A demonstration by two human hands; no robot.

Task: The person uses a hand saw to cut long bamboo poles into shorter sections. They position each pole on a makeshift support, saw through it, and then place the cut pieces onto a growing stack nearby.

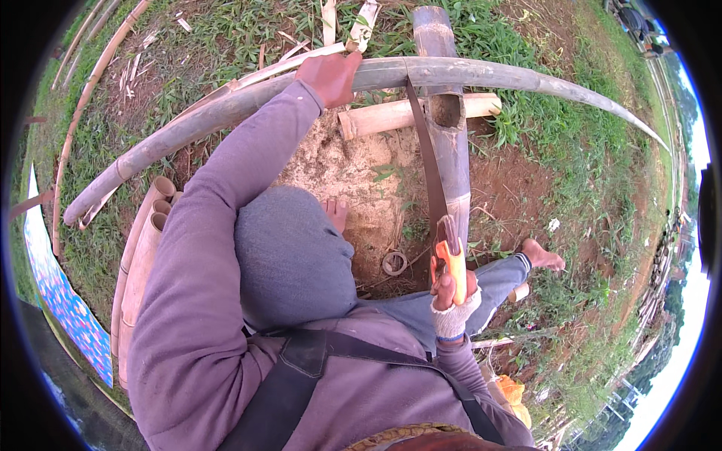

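Note:
A long grey-green bamboo pole (496, 72) lies crosswise in front of me. My left hand (331, 79) is closed round it, left of the saw. My right hand (453, 290), in a pale fingerless glove, grips the orange handle of a hand saw (426, 154). The dark blade runs away from me, and its far end meets the pole at a thin dark line; how deep it sits, I cannot tell. Beneath the pole lies a thick bamboo support (455, 177) with a squarish opening. A shorter pale bamboo piece (380, 118) crosses under it.
Sawdust (308, 158) covers the ground between my legs. Several cut bamboo tubes (143, 263) stand at my left. A bamboo ring (394, 263) lies near my right leg. Split bamboo strips (364, 26) lie beyond the pole, and a blue patterned sheet (64, 293) is far left.

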